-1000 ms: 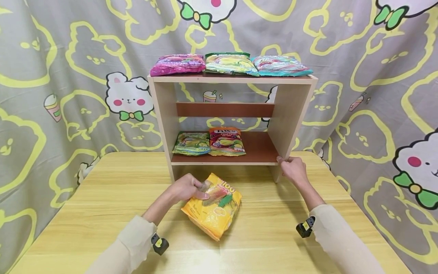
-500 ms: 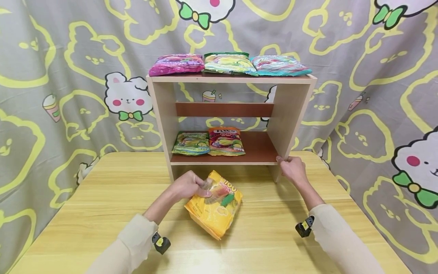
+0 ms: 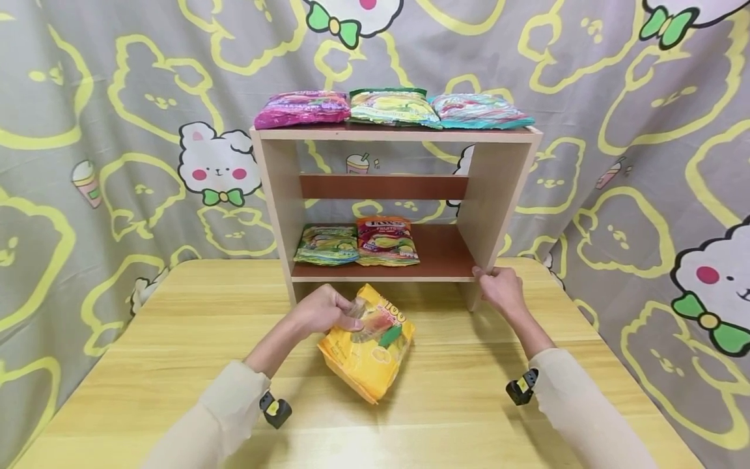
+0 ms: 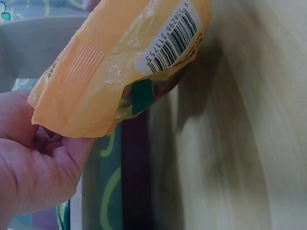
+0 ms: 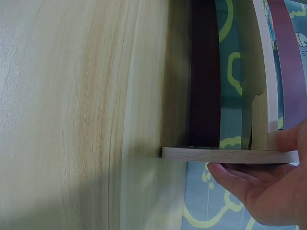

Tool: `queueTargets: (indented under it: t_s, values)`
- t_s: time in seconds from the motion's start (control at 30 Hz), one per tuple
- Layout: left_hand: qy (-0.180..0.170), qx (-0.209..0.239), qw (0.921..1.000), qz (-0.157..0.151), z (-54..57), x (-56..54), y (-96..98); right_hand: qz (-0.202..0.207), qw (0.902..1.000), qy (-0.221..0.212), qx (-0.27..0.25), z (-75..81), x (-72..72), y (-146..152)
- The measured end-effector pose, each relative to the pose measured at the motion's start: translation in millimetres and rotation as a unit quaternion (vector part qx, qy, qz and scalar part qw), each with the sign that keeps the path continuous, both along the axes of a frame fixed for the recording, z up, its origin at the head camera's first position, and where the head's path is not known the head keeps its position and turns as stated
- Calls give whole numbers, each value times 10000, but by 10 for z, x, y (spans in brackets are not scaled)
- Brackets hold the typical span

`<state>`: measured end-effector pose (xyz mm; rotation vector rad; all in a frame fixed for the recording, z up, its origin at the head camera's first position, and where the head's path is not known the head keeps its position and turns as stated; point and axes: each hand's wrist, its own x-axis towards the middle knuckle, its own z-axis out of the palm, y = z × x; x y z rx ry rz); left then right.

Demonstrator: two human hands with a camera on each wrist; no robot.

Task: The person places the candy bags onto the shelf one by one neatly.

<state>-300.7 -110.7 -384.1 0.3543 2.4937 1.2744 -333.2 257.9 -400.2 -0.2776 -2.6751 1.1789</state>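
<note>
In the head view my left hand (image 3: pixel 321 309) pinches a yellow candy bag (image 3: pixel 375 358) by its left upper side, thumb on top. The bag tilts over the table in front of the shelf, showing "100" and a fruit picture. Its barcode side (image 4: pixel 168 43) faces the left wrist camera, where part of the left hand (image 4: pixel 45 158) shows beneath the bag's sealed end. My right hand (image 3: pixel 502 286) grips the front edge of the shelf's right side panel (image 3: pixel 500 189), thumb inside and fingers along the outer face, as the right wrist view also shows.
A small two-level shelf (image 3: pixel 383 279) stands on the wooden table (image 3: pixel 193 352). Green (image 3: pixel 328 245) and red-orange (image 3: pixel 387 242) candy bags lie on its lower board. Purple (image 3: pixel 303 108), green-yellow (image 3: pixel 394 107) and teal (image 3: pixel 480 111) bags lie on top. A patterned curtain (image 3: pixel 146 98) hangs behind.
My left hand has moved the yellow candy bag slightly up and forward, closer to the shelf's lower board. My right hand keeps its grip on the side panel.
</note>
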Motion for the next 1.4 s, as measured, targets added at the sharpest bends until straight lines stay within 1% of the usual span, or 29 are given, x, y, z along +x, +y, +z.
queueTargets:
  t_s: [0.1,0.23,0.3,0.43,0.5,0.63,0.73,0.83,0.93,1.03,1.2,1.3,1.4]
  values:
    - [43,-92,9999,-41,60,5,15,-45,10000,21,41,-3,3,3]
    - [149,-171,9995,-215,147,3,29,-13,10000,-6,45,-8,-3,1]
    - [218,-197,9991,-304,208,3,48,8,10000,-27,26,-4,-4,1]
    - [243,-222,9985,-437,361,1,116,8,10000,-33,28,13,2,7]
    - [265,-258,9983,-442,451,-1,155,2,10000,-45,24,19,4,11]
    - [149,-195,9989,-402,624,-30,238,-17,10000,-37,39,18,6,21]
    - [17,20,9995,-321,744,-63,304,-23,10000,-29,42,12,1,24]
    - [-29,260,9996,-143,851,-97,371,-18,10000,-46,28,2,-7,18]
    - [-96,596,9981,147,932,-144,442,-8,10000,-71,26,-7,-16,13]
    - [-119,965,9940,506,983,-197,522,-11,9999,-98,18,-13,-20,15]
    - [-84,1547,9825,1030,995,-288,663,1,10000,-95,1,-20,-28,12]
    - [-43,1909,9737,1247,966,-342,763,24,10000,-81,0,-21,-28,13]
    - [17,2161,9649,1494,929,-404,870,21,10000,-83,-20,-14,-21,24]
